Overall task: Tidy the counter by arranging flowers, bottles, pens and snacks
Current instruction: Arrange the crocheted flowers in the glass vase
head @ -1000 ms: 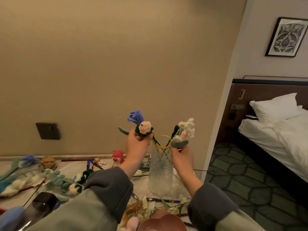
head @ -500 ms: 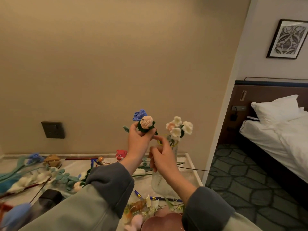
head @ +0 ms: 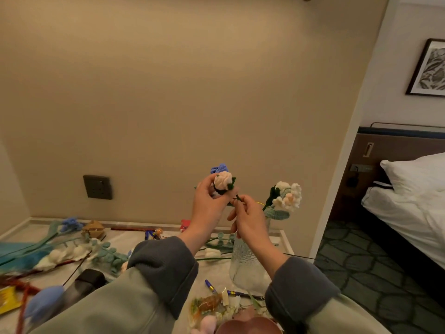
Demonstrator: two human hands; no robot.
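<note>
Released white bunch (head: 287, 196) into vase (head: 248, 268); shifted right hand (head: 248, 218) to pinch stem (head: 238, 197) of pink rose (head: 222, 180) clutched in left hand (head: 209, 201). One placed, rose probably next.

The pale worktop (head: 125, 238) has a raised rim. A ribbed glass vase (head: 248, 268) stands upright near its right edge. Crochet flowers (head: 62, 254) lie strewn across the left side. A dark bottle (head: 81, 285) lies at the front left, blue pens (head: 210, 286) lie just before the vase, and a yellow packet (head: 7, 300) lies far left.
</note>
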